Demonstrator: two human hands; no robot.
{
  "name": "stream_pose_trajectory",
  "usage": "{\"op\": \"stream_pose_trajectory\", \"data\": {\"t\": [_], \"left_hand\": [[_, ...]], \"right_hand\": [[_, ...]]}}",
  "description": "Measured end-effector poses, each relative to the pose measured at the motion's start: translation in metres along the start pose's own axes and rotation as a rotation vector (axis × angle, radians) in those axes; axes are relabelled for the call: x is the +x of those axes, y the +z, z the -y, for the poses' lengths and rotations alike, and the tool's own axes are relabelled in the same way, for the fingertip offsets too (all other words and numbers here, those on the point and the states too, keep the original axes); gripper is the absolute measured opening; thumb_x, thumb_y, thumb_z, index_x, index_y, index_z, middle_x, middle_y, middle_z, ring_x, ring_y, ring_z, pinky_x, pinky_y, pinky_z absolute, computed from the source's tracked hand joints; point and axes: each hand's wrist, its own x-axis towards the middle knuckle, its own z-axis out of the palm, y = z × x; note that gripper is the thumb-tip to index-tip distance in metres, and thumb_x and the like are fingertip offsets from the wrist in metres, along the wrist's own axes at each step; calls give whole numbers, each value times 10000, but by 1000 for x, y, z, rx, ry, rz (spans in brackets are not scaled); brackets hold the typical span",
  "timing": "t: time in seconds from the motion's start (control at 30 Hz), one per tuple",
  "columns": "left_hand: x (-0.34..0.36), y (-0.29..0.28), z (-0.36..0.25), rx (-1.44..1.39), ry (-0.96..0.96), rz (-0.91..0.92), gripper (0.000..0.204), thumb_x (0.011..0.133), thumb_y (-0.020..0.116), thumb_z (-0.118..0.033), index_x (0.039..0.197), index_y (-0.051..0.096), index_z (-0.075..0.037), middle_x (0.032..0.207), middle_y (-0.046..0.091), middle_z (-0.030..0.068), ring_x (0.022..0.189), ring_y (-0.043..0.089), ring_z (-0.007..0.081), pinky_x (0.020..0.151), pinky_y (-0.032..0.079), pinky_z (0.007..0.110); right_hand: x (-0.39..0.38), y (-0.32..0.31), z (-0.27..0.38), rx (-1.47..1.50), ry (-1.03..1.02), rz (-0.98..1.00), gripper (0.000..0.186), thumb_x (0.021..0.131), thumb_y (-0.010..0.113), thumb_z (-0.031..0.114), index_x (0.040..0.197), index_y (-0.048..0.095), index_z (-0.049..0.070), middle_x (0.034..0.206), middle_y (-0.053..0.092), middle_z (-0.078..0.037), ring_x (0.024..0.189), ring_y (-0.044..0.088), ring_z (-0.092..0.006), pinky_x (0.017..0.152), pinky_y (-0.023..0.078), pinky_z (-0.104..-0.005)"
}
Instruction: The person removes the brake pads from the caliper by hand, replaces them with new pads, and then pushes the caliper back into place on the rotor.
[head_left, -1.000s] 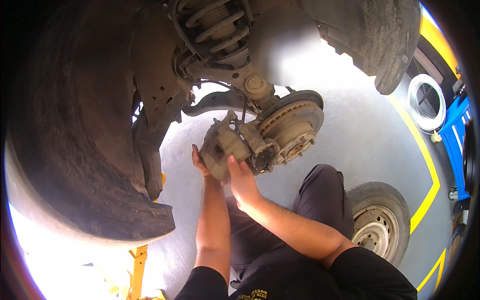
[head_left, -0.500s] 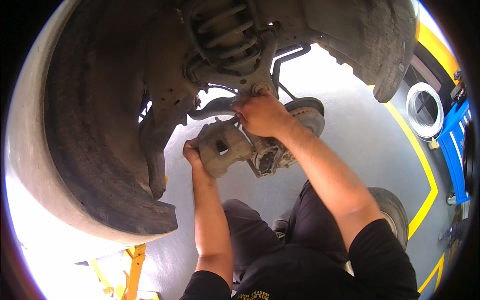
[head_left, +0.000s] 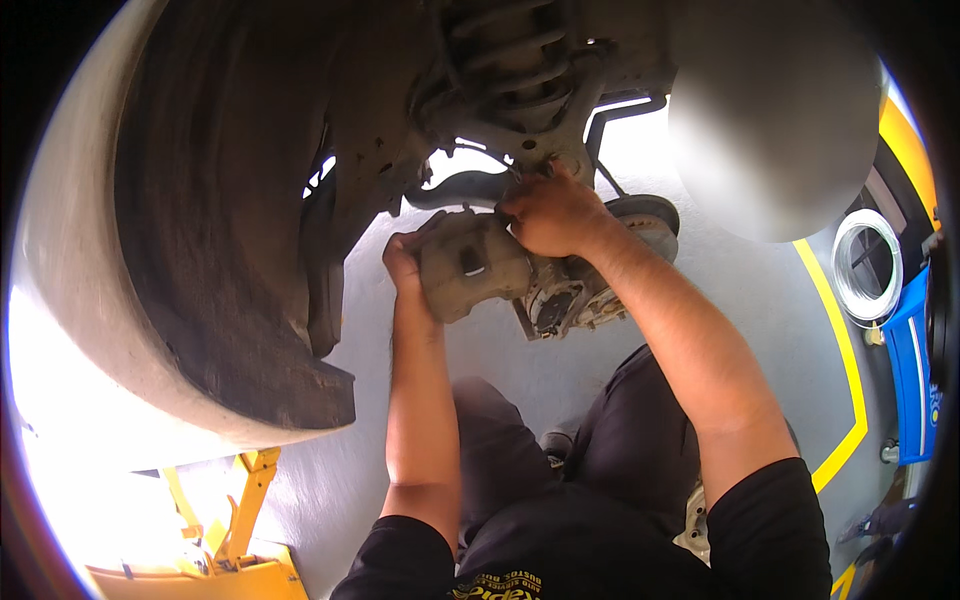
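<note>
A greyish-brown brake caliper (head_left: 470, 265) hangs in front of the hub, raised off the floor. My left hand (head_left: 403, 262) is closed around its left end, the fingers mostly hidden behind it. My right hand (head_left: 555, 212) is closed at the caliper's upper right, close under the control arm (head_left: 530, 147); what its fingers grip, if anything, is hidden. Behind my right wrist shows part of the brake disc (head_left: 660, 236). Below that hand is the exposed wheel hub assembly (head_left: 555, 305).
A coil spring (head_left: 510, 55) stands above the control arm. The wheel arch liner (head_left: 230, 200) curves down on the left. A yellow stand (head_left: 245, 510) is at lower left. At right are a wire coil (head_left: 867, 265) and a blue cart (head_left: 910, 360). A blurred grey shape (head_left: 770, 130) covers the upper right.
The view has shifted, so the suspension parts appear farther right. My hands and the caliper sit slightly higher in the picture. A blurred grey shape has come in at upper right.
</note>
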Motion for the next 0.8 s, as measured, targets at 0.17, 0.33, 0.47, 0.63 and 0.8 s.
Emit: {"op": "stream_pose_trajectory", "data": {"t": [0.17,0.33,0.47,0.63,0.8], "left_hand": [[-3,-31,35,-141,182,296,722,920,308,-433,1367,567,72,1365,621,222,1223,608,368,1100,461,498],[-29,18,8,42,-9,8,729,915,333,-447,1388,549,64,1374,616,219,1251,595,370,1109,463,478],[-9,-51,43,-187,155,309,728,890,335,-466,1353,572,44,1349,622,210,1188,615,352,1052,488,468],[-23,4,14,-64,13,15,710,854,383,-379,1390,533,63,1375,604,233,1251,586,389,1106,456,494],[-22,-27,33,-233,18,81,686,851,386,-357,1374,544,57,1341,616,241,1217,597,394,1090,459,520]], "right_hand": [[2,2,-4,-17,-134,-58,290,903,589,244,1133,746,161,1202,726,-39,1283,593,-259,1100,387,-519],[-3,6,-8,7,-78,-26,297,933,527,285,1051,767,154,1115,747,-45,1236,617,-231,1142,360,-440],[6,1,0,62,-100,-61,285,936,529,290,1022,768,161,1094,753,-37,1189,641,-237,1113,400,-439],[1,-7,-10,144,-48,-20,286,940,520,288,998,771,162,1097,753,-45,1092,684,-273,1029,495,-433],[1,2,-7,278,-2,-67,311,941,507,307,970,770,143,1065,753,-52,986,708,-307,944,553,-457]]}}
